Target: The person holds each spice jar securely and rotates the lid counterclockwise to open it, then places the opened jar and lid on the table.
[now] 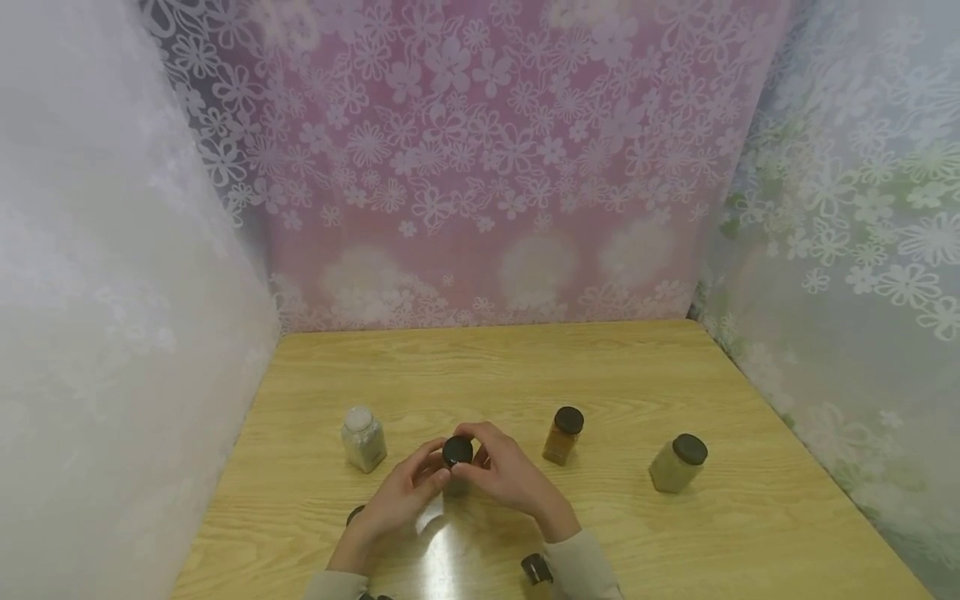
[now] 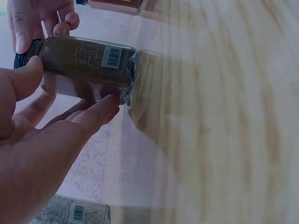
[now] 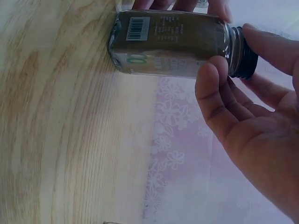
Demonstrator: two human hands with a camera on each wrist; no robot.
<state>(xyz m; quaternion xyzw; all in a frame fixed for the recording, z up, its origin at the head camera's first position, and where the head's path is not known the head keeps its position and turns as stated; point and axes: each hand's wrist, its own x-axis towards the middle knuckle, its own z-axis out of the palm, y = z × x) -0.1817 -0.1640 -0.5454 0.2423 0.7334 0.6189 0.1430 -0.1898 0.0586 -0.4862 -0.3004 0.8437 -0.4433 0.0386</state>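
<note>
A square glass spice jar (image 2: 86,60) of brown powder stands on the table between both hands, a barcode label on its side. My left hand (image 1: 405,492) holds its body, the thumb near the neck and the fingers along the glass. With thumb and fingers, my right hand (image 1: 510,473) pinches the black screw lid (image 1: 457,451) at the top. In the right wrist view the lid sits on the threaded neck of the jar (image 3: 170,42), and some threads show below it.
Left of the hands stands a white-capped jar (image 1: 364,442). To the right are a black-lidded jar of reddish-brown spice (image 1: 560,442) and a pale green one (image 1: 672,468). Another dark lid (image 1: 536,568) shows by the right sleeve; a dark round top (image 1: 355,514) is partly hidden behind the left wrist.
</note>
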